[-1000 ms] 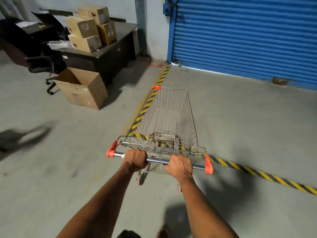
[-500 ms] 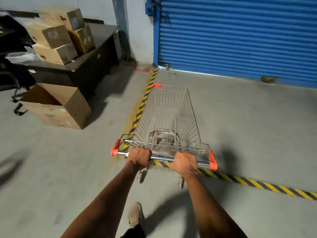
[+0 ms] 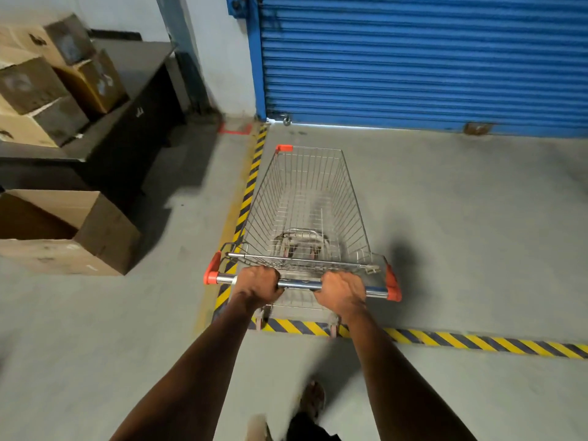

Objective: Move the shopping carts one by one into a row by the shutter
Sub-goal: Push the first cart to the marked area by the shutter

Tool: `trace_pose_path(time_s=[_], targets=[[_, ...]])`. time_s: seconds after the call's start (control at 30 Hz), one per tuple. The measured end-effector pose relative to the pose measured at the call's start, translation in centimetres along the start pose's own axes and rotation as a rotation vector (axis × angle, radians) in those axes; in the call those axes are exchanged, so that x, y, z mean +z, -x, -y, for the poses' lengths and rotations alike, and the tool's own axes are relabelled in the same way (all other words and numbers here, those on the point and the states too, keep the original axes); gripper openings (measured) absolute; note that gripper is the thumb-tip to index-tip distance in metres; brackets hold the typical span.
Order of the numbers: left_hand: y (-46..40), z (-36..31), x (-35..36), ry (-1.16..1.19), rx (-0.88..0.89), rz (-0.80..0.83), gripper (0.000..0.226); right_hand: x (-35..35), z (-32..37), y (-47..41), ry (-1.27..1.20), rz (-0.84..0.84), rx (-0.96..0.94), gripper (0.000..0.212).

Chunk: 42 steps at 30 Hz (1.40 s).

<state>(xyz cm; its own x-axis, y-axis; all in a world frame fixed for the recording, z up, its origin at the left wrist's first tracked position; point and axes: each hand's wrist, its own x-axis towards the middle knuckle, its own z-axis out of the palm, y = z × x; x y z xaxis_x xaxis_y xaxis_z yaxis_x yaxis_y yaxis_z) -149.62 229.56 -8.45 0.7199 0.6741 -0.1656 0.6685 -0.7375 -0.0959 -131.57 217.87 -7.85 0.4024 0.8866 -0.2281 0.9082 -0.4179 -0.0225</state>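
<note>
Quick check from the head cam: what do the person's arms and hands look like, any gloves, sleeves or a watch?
Both arms are bare as far up as the view shows: no sleeves in sight. The left hand and right hand wear no gloves, and neither wrist shows a watch or band. No rings can be made out.

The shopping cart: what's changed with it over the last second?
The shopping cart rolled forward across the striped floor tape toward the blue shutter, now closer. The left hand and right hand grip the handle as before; nothing was let go.
</note>
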Motion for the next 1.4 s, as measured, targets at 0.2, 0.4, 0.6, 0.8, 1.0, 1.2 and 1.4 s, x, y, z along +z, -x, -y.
trace_pose_path(time_s=[0.2,0.4,0.6,0.8,1.0,1.2,1.4], targets=[[-5.7,1.1,-0.7,0.001,-0.027,0.001,0.043,-1.5,-1.3,-5.4,0.021,-0.013,-0.059,0.032],[-9.0,1.3,-1.2,-0.012,-0.022,-0.033,0.046,-2.5,-2.6,-9.0,0.039,0.000,-0.077,0.026],[-9.9,2.0,-1.3,-0.002,0.007,-0.031,0.041,-2.6,-2.7,-10.1,0.015,0.014,-0.074,0.024],[-9.4,2.4,-1.2,-0.024,0.036,-0.021,0.045,-1.9,-2.4,-9.7,0.018,0.012,-0.071,0.028],[-8.8,2.9,-1.1,-0.039,0.052,-0.019,0.045,-1.3,-1.7,-9.3,0.005,0.023,-0.053,0.030],[-8.7,3.0,-1.1,-0.025,0.049,0.004,0.044,-1.4,-1.4,-9.0,0.006,0.036,-0.036,0.027],[-8.7,3.4,-1.1,0.044,0.074,0.033,0.041,-1.6,-1.4,-8.7,-0.020,0.052,-0.028,0.033]])
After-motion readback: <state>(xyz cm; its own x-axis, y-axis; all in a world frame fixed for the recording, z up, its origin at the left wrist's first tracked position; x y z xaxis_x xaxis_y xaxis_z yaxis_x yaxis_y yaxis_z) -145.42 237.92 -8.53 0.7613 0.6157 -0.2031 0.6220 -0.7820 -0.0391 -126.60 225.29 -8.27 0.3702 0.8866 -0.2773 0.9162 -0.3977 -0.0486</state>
